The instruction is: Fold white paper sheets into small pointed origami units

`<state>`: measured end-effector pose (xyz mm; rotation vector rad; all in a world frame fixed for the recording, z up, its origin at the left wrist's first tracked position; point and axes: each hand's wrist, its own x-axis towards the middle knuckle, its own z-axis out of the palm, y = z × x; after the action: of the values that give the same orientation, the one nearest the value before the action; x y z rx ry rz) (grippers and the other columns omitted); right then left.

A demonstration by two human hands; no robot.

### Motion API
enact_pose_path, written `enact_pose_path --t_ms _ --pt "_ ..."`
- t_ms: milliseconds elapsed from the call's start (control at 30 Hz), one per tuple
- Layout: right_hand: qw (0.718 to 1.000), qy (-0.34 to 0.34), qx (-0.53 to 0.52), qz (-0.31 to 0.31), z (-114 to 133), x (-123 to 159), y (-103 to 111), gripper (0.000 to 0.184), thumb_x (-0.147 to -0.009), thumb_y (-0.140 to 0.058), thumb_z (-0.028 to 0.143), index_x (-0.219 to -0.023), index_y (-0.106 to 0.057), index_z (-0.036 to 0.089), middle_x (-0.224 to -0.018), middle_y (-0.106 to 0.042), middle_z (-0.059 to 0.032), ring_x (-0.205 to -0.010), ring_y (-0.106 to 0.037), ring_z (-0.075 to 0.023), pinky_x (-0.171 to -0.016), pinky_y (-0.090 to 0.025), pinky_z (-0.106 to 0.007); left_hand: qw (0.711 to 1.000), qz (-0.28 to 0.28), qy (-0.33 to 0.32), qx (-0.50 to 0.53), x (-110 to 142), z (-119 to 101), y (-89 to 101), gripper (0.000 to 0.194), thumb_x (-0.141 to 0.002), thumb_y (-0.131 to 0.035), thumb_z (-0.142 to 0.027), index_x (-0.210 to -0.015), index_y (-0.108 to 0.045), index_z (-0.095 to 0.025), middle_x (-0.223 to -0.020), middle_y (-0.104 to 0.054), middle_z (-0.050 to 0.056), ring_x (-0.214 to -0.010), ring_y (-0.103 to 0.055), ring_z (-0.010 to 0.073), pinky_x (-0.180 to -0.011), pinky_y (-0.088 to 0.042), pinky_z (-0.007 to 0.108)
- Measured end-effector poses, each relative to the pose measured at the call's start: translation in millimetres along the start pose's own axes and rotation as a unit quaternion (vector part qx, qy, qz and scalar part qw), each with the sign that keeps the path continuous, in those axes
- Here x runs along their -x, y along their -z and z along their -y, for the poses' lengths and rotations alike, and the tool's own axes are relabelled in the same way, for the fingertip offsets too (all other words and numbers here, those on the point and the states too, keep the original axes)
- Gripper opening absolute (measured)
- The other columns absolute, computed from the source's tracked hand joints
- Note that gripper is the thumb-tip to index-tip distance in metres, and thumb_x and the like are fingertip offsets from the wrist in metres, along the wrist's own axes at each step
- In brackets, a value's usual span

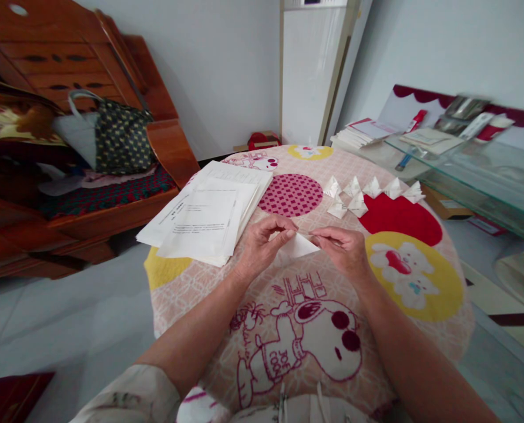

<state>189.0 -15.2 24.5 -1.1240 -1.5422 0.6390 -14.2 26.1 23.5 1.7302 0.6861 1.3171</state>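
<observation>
A small folded piece of white paper [301, 247] is between my hands, just above the round table. My left hand [268, 239] pinches its upper left part between thumb and fingers. At the paper's right side, my right hand [343, 249] has its thumb and fingertips closed together on the edge. To the left lies a stack of printed paper sheets [204, 217], slightly fanned. Several small pointed folded-paper pieces [357, 204] stand in two rows beyond my right hand.
A patterned cloth [332, 352] with cartoon figures covers the round table. Close on the right is a glass shelf [477, 188] bearing metal bowls [467, 108] and other items. A wooden bench [125, 205] with a dotted bag [123, 138] stands at left.
</observation>
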Motion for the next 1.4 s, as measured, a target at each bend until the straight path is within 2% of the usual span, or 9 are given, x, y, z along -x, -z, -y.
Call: enact_pose_path --t_ms 133,300,467,633,767,933,1167,1300,1400 --pt "0.999 0.031 0.028 -0.027 3.6 -0.1 2.6 0.016 -0.085 -0.066 0.022 -0.09 -0.081 0.022 -0.082 -0.079 -0.0039 -0.073 -0.073 -0.0184 -0.07 -0.06 -0.032 0.999 0.029 0.004 -0.039 0.0 -4.5 2.5 0.029 -0.097 -0.058 -0.041 -0.089 -0.075 -0.019 -0.098 -0.074 0.008 -0.094 -0.067 0.0185 -0.085 -0.053 0.034" --pt "0.996 0.074 0.044 -0.023 8.4 0.2 4.4 0.02 -0.086 -0.063 0.019 -0.094 -0.081 0.024 -0.09 -0.079 -0.0035 -0.082 -0.073 -0.0192 -0.078 -0.06 -0.034 0.994 0.08 0.008 -0.077 0.8 -3.8 1.3 0.035 -0.093 -0.065 -0.034 -0.127 -0.068 -0.023 -0.105 -0.072 0.007 -0.079 -0.061 0.013 -0.067 -0.051 0.025" --pt "0.998 0.052 0.032 -0.004 14.4 0.9 1.6 0.023 -0.083 -0.061 0.017 -0.091 -0.081 0.024 -0.089 -0.079 -0.0035 -0.082 -0.074 -0.0196 -0.079 -0.061 -0.035 0.982 0.14 -0.037 -0.12 2.3 -5.3 -2.4 0.042 -0.096 -0.058 -0.025 -0.138 -0.058 -0.027 -0.127 -0.066 0.01 -0.081 -0.059 0.0117 -0.067 -0.051 0.025" --pt "0.999 0.032 0.007 0.016 15.8 2.9 -0.9 0.024 -0.085 -0.061 0.019 -0.099 -0.08 0.023 -0.093 -0.079 -0.0042 -0.084 -0.075 -0.0195 -0.079 -0.061 -0.034 0.976 0.13 -0.059 -0.162 2.1 -3.0 -2.6 0.038 -0.093 -0.059 -0.015 -0.129 -0.065 -0.022 -0.097 -0.069 0.006 -0.078 -0.06 0.0122 -0.07 -0.052 0.026" --pt "0.999 0.013 0.01 0.029 12.4 3.0 2.1 0.029 -0.089 -0.062 0.026 -0.114 -0.075 0.02 -0.092 -0.079 -0.0061 -0.085 -0.074 -0.02 -0.078 -0.06 -0.034 0.976 0.078 -0.073 -0.19 2.0 1.1 -0.9 0.03 -0.089 -0.056 -0.009 -0.115 -0.07 -0.018 -0.095 -0.07 0.006 -0.085 -0.065 0.0146 -0.074 -0.054 0.028" --pt "0.987 0.083 0.102 0.09 1.5 1.2 2.5 0.023 -0.082 -0.076 0.037 -0.097 -0.076 0.02 -0.094 -0.077 -0.0074 -0.088 -0.071 -0.0229 -0.081 -0.057 -0.037 0.964 0.07 -0.096 -0.237 2.1 5.0 1.0 0.019 -0.086 -0.057 -0.007 -0.095 -0.071 -0.017 -0.092 -0.071 0.007 -0.087 -0.066 0.0164 -0.078 -0.054 0.031" --pt "0.936 0.125 0.271 0.188 -15.6 4.9 -9.7 0.021 -0.076 -0.08 0.02 -0.096 -0.072 0.023 -0.098 -0.071 -0.0076 -0.096 -0.065 -0.0256 -0.088 -0.054 -0.041 0.965 0.073 -0.071 -0.242 2.4 15.4 2.3 0.023 -0.079 -0.055 -0.001 -0.087 -0.071 -0.016 -0.095 -0.073 0.008 -0.088 -0.068 0.0172 -0.079 -0.055 0.031" --pt "0.933 0.113 0.298 0.164 -28.0 5.3 -6.6 0.033 -0.075 -0.08 0.022 -0.107 -0.072 0.02 -0.114 -0.068 -0.0133 -0.109 -0.063 -0.0304 -0.097 -0.052 -0.047 0.97 0.044 -0.013 -0.239 1.7 25.3 8.2 0.026 -0.072 -0.054 0.001 -0.082 -0.071 -0.016 -0.092 -0.073 0.007 -0.086 -0.068 0.0166 -0.074 -0.056 0.028" --pt "0.945 0.089 0.284 0.135 -34.9 4.0 -1.8 0.029 -0.08 -0.076 0.028 -0.108 -0.073 0.019 -0.115 -0.069 -0.0145 -0.11 -0.063 -0.0318 -0.097 -0.052 -0.049 0.963 0.043 0.02 -0.265 0.3 34.6 15.3 0.031 -0.066 -0.05 0.005 -0.077 -0.071 -0.016 -0.087 -0.073 0.006 -0.081 -0.068 0.0162 -0.07 -0.055 0.026"
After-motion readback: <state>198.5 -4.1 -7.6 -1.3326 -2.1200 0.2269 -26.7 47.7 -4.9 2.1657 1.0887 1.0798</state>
